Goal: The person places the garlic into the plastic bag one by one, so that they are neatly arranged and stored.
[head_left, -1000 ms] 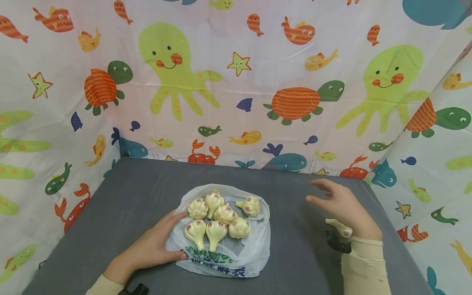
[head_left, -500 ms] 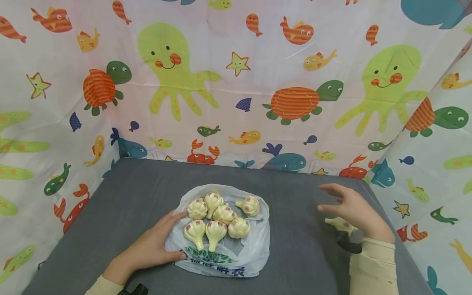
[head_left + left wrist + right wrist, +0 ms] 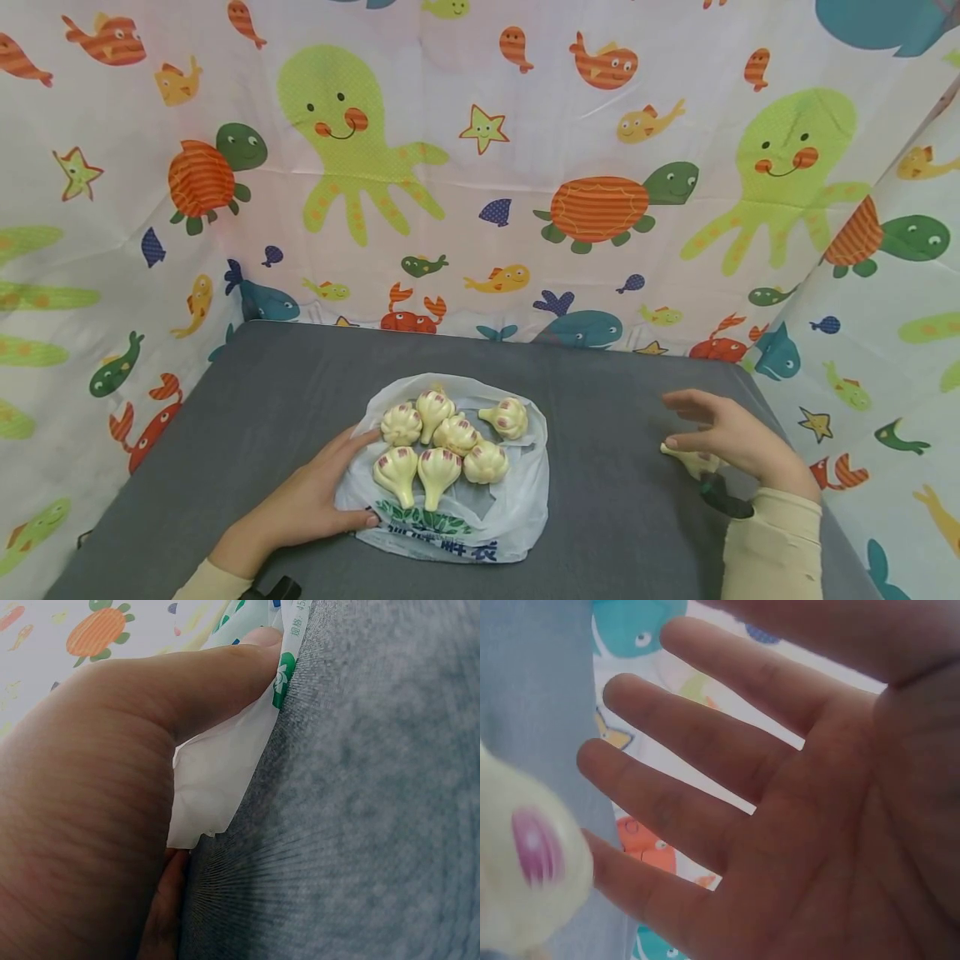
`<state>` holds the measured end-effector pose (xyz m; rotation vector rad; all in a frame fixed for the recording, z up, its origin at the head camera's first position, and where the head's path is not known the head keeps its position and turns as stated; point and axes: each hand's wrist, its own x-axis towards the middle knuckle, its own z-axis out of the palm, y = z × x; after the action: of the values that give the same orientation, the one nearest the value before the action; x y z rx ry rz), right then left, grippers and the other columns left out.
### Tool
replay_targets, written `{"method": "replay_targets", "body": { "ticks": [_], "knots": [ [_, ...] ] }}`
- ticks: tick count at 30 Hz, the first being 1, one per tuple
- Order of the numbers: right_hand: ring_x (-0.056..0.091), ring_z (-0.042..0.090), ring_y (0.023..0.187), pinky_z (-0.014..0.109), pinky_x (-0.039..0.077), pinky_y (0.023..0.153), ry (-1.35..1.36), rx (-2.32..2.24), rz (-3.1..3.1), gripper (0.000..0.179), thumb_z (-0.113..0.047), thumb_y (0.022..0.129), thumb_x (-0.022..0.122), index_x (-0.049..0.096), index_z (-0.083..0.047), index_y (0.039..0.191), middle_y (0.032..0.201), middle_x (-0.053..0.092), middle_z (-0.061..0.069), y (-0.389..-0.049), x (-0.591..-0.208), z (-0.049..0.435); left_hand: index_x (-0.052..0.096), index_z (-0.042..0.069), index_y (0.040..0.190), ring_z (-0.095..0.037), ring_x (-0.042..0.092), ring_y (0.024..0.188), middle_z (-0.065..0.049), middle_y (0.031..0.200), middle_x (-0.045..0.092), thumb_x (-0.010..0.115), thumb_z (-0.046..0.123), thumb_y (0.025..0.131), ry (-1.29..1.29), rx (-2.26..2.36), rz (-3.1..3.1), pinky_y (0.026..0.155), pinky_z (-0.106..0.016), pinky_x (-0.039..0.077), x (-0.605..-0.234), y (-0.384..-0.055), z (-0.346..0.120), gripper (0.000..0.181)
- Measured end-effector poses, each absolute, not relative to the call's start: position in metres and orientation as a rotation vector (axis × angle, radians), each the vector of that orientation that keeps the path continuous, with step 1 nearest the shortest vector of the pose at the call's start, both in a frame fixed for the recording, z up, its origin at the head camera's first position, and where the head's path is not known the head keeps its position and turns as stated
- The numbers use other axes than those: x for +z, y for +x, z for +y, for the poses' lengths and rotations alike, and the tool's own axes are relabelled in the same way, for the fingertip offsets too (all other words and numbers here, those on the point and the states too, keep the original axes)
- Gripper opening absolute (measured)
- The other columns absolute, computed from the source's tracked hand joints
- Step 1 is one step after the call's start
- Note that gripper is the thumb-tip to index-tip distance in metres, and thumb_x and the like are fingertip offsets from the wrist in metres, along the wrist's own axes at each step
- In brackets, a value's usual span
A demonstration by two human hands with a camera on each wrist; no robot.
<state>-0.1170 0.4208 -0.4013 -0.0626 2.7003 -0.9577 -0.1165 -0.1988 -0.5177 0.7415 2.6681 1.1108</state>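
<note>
My left hand rests on the left edge of a white plastic bag, thumb and fingers spread apart along it. In the left wrist view, the thumb touches the bag near its green print. Several garlic bulbs with purple marks lie on the bag. My right hand hovers over a lone garlic bulb at the right and partly hides it. Its fingers are extended and apart in the right wrist view, where the garlic bulb shows beside the fingertips, outside the palm.
A dark grey cloth-covered table lies beneath everything. A white curtain printed with sea animals stands behind it and along both sides. A dark wrist strap is on the right forearm.
My right hand has moved to the right and toward me, coming over the lone garlic bulb. My left hand, the bag and the bulbs on it stay put.
</note>
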Motion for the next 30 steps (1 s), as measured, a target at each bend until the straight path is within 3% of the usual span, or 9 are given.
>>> {"method": "replay_targets", "body": {
  "ticks": [7, 19, 30],
  "knots": [
    [0.049, 0.052, 0.145, 0.068, 0.049, 0.107, -0.056, -1.022, 2.652, 0.077, -0.033, 0.096, 0.085, 0.052, -0.004, 0.158, 0.158, 0.055, 0.026, -0.111, -0.406, 0.434, 0.034, 0.032, 0.171, -0.046, 0.033, 0.158, -0.014, 0.178, 0.025, 0.092, 0.063, 0.080, 0.745, 1.110, 2.667, 0.108, -0.074, 0.043, -0.517, -0.117, -0.198, 0.112],
    [0.050, 0.057, 0.142, 0.069, 0.051, 0.102, 0.002, -1.015, 2.553, 0.080, -0.025, 0.096, 0.085, 0.046, 0.001, 0.161, 0.157, 0.052, 0.031, -0.108, -0.411, 0.450, 0.034, 0.034, 0.172, -0.046, 0.033, 0.158, -0.014, 0.178, 0.024, 0.092, 0.064, 0.080, 0.743, 1.126, 2.661, 0.107, -0.074, 0.043, -0.519, -0.117, -0.198, 0.113],
    [0.058, 0.050, 0.134, 0.066, 0.053, 0.100, 0.024, -0.985, 2.543, 0.080, -0.029, 0.095, 0.087, 0.049, 0.002, 0.158, 0.147, 0.062, 0.029, -0.109, -0.412, 0.450, 0.034, 0.036, 0.171, -0.045, 0.032, 0.158, -0.012, 0.179, 0.024, 0.092, 0.064, 0.080, 0.740, 1.133, 2.660, 0.107, -0.074, 0.043, -0.520, -0.117, -0.199, 0.112]
  ]
}}
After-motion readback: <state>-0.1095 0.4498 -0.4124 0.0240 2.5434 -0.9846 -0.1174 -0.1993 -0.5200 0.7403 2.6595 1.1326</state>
